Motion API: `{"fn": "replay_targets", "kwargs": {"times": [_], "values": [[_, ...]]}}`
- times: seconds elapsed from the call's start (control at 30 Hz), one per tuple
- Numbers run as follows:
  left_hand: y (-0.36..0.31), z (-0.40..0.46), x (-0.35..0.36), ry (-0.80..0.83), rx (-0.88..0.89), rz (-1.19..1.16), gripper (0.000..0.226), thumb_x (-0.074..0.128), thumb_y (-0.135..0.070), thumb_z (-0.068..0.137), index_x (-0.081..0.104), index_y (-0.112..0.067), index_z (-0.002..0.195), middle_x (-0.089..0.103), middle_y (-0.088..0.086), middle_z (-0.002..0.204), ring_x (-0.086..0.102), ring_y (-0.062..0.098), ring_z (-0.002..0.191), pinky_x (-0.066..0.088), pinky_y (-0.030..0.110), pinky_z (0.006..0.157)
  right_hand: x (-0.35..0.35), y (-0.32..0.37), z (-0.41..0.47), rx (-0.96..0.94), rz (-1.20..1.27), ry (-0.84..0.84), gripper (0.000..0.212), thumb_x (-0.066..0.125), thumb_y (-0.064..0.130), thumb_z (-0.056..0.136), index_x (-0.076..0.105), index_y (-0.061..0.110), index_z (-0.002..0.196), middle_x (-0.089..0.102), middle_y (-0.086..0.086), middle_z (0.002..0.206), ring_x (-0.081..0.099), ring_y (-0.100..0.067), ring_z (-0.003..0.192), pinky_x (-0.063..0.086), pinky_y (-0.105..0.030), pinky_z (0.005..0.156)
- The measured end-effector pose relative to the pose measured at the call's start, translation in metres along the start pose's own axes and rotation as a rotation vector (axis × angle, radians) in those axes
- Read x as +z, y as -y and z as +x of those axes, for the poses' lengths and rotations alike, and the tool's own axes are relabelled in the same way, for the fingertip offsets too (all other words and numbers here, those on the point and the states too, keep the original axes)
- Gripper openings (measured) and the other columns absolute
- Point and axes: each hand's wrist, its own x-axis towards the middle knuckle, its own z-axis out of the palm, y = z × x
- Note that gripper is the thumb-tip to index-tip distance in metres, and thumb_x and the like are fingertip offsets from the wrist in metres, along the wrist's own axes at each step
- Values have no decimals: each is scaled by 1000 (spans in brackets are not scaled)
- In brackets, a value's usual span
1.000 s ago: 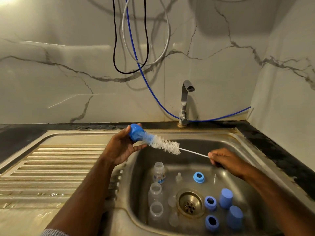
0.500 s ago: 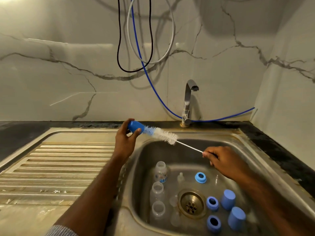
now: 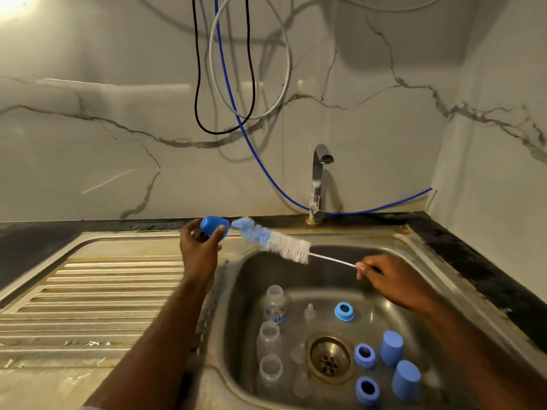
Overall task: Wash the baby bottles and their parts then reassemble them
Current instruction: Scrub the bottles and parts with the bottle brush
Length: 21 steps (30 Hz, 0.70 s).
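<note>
We find the left hand (image 3: 199,250) raised over the sink's rear left corner, fingers and thumb curled round a blue cap (image 3: 215,226) whose open mouth faces right. The right hand (image 3: 384,281) pinches the thin wire stem of the bottle brush (image 3: 275,240) at its far end. The brush's long axis runs from that hand up and leftward, and its bristle tip sits at the cap's mouth; whether it is just inside or only touching we cannot tell. In our judgement the coming stroke depends on keeping stem and cap mouth in line, the left hand being the nearer to the contact.

The sink (image 3: 420,253) holds three clear bottles (image 3: 268,335) along its left side, clear teats near the drain (image 3: 329,358), three blue rings (image 3: 344,311) and two blue caps (image 3: 391,347) at the right. The tap (image 3: 319,184) shows no water running.
</note>
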Motion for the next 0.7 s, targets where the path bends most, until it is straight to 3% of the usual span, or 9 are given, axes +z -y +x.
{"fn": "replay_targets", "kwargs": {"times": [0.07, 0.13, 0.2, 0.27, 0.37, 0.43, 0.57, 0.63, 0.7], "values": [[0, -4, 2, 70, -122, -108, 46, 71, -18, 91, 50, -18, 132, 61, 11, 131, 66, 23, 111, 57, 44, 90, 1, 0, 0, -17, 117, -57, 23, 58, 23, 101, 75, 26, 85, 68, 12, 76, 62, -1, 75, 40, -13, 66], [1, -10, 6, 183, -205, -224, 53, 71, -21, 89, 51, -17, 137, 62, 12, 132, 67, 28, 115, 56, 51, 94, 4, 1, 0, -47, 155, -79, 21, 60, 21, 99, 74, 28, 86, 66, 16, 71, 60, 7, 74, 38, -10, 64], [1, -18, 15, 290, -288, -359, 60, 74, -21, 82, 52, -17, 138, 65, 13, 129, 68, 33, 115, 56, 55, 95, 7, 1, 1, -58, 124, -60, 23, 58, 24, 101, 69, 32, 82, 64, 22, 70, 58, 9, 74, 39, -16, 65], [2, -28, 28, 413, -272, -349, 57, 73, -18, 81, 55, -13, 135, 67, 15, 128, 69, 33, 114, 60, 48, 90, 13, 2, 3, -77, 94, -55, 24, 56, 27, 102, 65, 33, 80, 62, 29, 72, 58, 7, 72, 40, -22, 65], [7, -45, 49, 579, -191, -243, 46, 72, -18, 82, 62, -14, 126, 72, 10, 122, 70, 26, 113, 61, 38, 86, 21, 8, 6, -106, 109, -125, 21, 56, 28, 101, 66, 28, 84, 65, 12, 71, 60, -4, 71, 48, -31, 69], [7, -49, 58, 555, -192, -255, 47, 73, -19, 81, 62, -14, 126, 73, 7, 120, 70, 25, 113, 59, 40, 92, 19, 11, 6, -113, 111, -167, 19, 57, 26, 101, 68, 27, 85, 67, 7, 76, 62, -9, 76, 49, -30, 72], [4, -39, 54, 330, -246, -373, 55, 76, -20, 76, 60, -10, 128, 71, 10, 119, 71, 27, 109, 61, 41, 87, 3, 1, 2, -99, 128, -135, 23, 59, 20, 100, 69, 27, 80, 68, 9, 79, 60, 0, 78, 40, -7, 71], [4, -35, 47, 299, -242, -363, 54, 75, -20, 75, 60, -11, 126, 71, 9, 119, 71, 26, 109, 60, 41, 87, 0, -1, 0, -99, 117, -133, 24, 59, 20, 100, 68, 31, 79, 68, 10, 79, 60, 0, 79, 40, -9, 72], [4, -39, 46, 379, -215, -294, 48, 72, -20, 78, 62, -13, 124, 73, 8, 118, 71, 24, 109, 60, 37, 86, 8, 5, 2, -115, 117, -133, 23, 59, 22, 100, 68, 32, 80, 67, 11, 78, 61, -1, 79, 45, -19, 75]]}}
